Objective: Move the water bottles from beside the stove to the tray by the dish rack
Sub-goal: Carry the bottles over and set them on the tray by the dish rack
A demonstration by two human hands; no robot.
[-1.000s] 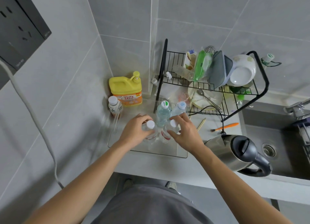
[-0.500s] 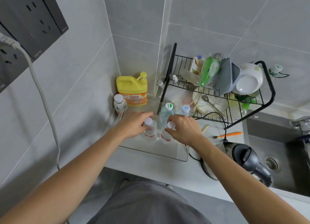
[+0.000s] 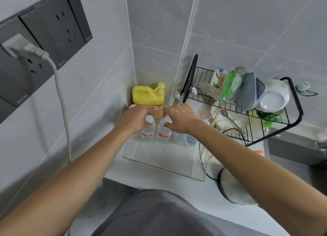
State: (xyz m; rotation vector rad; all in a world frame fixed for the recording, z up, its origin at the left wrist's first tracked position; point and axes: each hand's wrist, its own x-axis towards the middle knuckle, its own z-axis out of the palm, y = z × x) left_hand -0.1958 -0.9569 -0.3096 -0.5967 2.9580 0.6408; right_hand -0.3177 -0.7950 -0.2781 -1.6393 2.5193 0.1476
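From the head view, taking the clear tray (image 3: 159,166) as landmark: both hands work at its far end, the left hand (image 3: 136,120) curled round the neck of a white-capped water bottle (image 3: 148,129), the right hand (image 3: 180,119) pinching the top of a second bottle (image 3: 164,132) just beside it. Both bottles stand upright inside the tray. Two more bottles (image 3: 184,138) stand at its far right corner, partly hidden under the right wrist. The risk, I judge, is toppling: light bottles packed close, so a grip released crookedly could knock neighbours over. Beyond the tray sits a yellow detergent jug (image 3: 146,98); right of it the dish rack (image 3: 247,112) holds bowls, lids and a plate with a spoon.
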